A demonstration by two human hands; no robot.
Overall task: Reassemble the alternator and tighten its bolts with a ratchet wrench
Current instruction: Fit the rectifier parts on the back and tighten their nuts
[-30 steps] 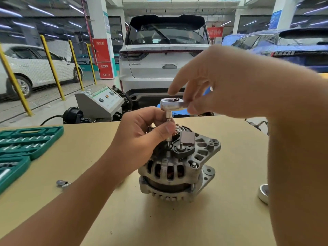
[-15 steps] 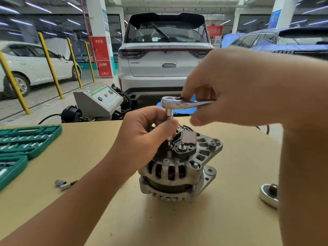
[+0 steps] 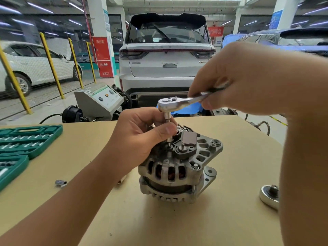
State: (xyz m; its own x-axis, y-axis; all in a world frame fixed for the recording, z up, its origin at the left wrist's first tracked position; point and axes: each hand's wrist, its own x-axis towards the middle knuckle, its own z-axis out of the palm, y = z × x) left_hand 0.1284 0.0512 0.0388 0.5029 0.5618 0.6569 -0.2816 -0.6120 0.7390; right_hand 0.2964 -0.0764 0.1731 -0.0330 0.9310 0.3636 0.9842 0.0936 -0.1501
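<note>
Two hands share one tool at the centre of the frame. The right hand (image 3: 248, 80), entering from the upper right, curls its fingers round the handle of the ratchet wrench (image 3: 179, 102) and holds it nearly level, probably so that a sideways swing turns straight into rotation. The wrench head sits above a thin extension bar (image 3: 167, 125) that drops vertically to the top of the alternator (image 3: 179, 166).

The left hand (image 3: 142, 134), reaching in from the lower left, pinches that bar between thumb and fingers. The grip looks meant to keep the bar upright and its socket seated on a bolt hidden beneath it while the other hand works the handle; without it the tall, slender stack would likely tip off the fastener.

The alternator stands on end just right of centre on the tan table (image 3: 221, 219), its finned housing facing the camera and its dark plastic regulator cover (image 3: 186, 144) on top, which puts the bolts within vertical reach. It seems to stand free, steadied only through the tool.

A green socket case (image 3: 26, 139) lies open at the left edge, near enough for changing bits. A loose socket (image 3: 60, 182) rests on the table between case and alternator, and a round metal part (image 3: 268, 196), perhaps the pulley, lies at the lower right, apart from the work. Tightening appears to be under way; how many bolts remain cannot be judged.
</note>
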